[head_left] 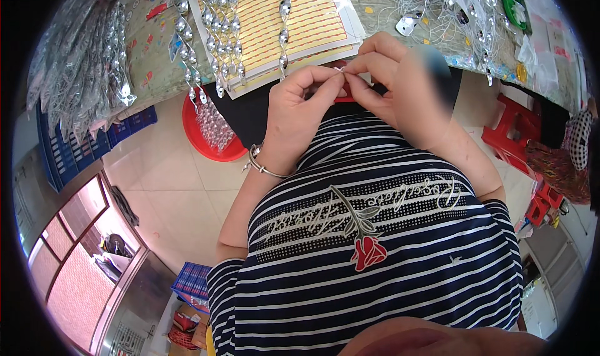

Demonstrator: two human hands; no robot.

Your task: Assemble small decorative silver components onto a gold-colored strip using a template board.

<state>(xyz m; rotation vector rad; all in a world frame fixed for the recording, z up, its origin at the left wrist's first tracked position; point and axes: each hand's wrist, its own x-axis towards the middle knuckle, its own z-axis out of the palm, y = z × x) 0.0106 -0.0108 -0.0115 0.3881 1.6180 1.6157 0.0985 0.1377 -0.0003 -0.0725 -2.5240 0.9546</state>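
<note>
In front of my body, at the table's near edge, both hands meet fingertip to fingertip. My left hand is closed, thumb and forefinger pinched together. Thumb and fingers of my right hand pinch at the same spot. A tiny pale bit shows between the fingertips, too small to name. Just behind the fingers is something red, mostly hidden. Beyond my left hand, a shiny silver twisted strand lies over a yellow board with red wavy lines. More silver twisted strands lie on its left side.
Bagged silver strands hang over the table's left edge. Clear lines with silver pieces lie at the far right, near a green holder. Below stands a red basin with shiny strands. A red stool is at right, a blue crate at left.
</note>
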